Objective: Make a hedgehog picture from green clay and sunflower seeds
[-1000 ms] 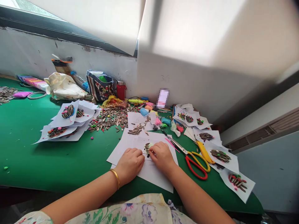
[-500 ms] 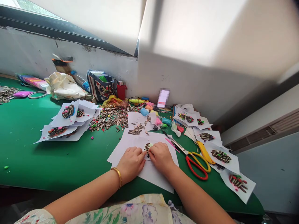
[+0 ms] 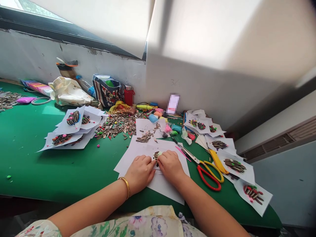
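A small figure of striped sunflower seeds with pale clay (image 3: pixel 156 156) lies on white paper (image 3: pixel 168 191), partly covered by my fingers. From the left, my left hand (image 3: pixel 140 171) rests on the paper, its curled fingertips pressed against the figure's edge. My right hand (image 3: pixel 171 165) is closed over the figure's other side, thumb and forefinger together. What either hand pinches, if anything, is hidden. Just beyond the hands, loose sunflower seeds (image 3: pixel 145 137) lie on a further sheet. Scissors (image 3: pixel 209 174) with one red and one yellow handle lie to the right of my right hand.
Finished-looking seed pictures lie on papers at the left (image 3: pixel 62 140) and along the right (image 3: pixel 235 165). A heap of sunflower seeds (image 3: pixel 118 125), clay packets (image 3: pixel 175 128), a patterned bag (image 3: pixel 107 92) and a red bottle (image 3: pixel 128 95) stand toward the wall. The table (image 3: pixel 74 177) is green.
The whole view has shifted slightly. Both hands stay at the seed figure, with only a tiny change in the fingertips.
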A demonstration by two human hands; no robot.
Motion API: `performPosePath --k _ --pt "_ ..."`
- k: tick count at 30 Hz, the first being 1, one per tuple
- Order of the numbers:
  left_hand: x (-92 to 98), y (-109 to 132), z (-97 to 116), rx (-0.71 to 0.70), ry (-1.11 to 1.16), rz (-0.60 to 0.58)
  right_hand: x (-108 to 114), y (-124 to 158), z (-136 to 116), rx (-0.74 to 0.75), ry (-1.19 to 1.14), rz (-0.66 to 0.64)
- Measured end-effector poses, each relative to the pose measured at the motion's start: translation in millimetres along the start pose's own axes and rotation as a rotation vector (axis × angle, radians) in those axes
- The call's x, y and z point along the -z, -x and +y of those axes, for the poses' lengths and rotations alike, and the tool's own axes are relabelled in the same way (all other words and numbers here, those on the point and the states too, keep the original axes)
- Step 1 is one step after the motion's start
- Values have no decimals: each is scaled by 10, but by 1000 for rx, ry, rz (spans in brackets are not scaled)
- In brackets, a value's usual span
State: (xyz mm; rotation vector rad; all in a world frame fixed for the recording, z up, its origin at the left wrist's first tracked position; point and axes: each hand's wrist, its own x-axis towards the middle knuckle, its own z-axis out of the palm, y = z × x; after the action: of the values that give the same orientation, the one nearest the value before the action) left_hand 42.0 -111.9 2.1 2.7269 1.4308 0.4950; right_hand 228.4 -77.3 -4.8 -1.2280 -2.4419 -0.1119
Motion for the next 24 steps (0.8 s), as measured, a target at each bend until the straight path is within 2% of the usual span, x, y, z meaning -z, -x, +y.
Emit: performPosePath --k 12,18,24 --pt "10 12 14 20 -10 -32 -40 17 26 -26 -52 31" --pt "-12 23 -3 25 4 -25 2 30 65 -69 -180 25" --pt "26 32 4 39 58 -15 47 14 204 -134 -307 117"
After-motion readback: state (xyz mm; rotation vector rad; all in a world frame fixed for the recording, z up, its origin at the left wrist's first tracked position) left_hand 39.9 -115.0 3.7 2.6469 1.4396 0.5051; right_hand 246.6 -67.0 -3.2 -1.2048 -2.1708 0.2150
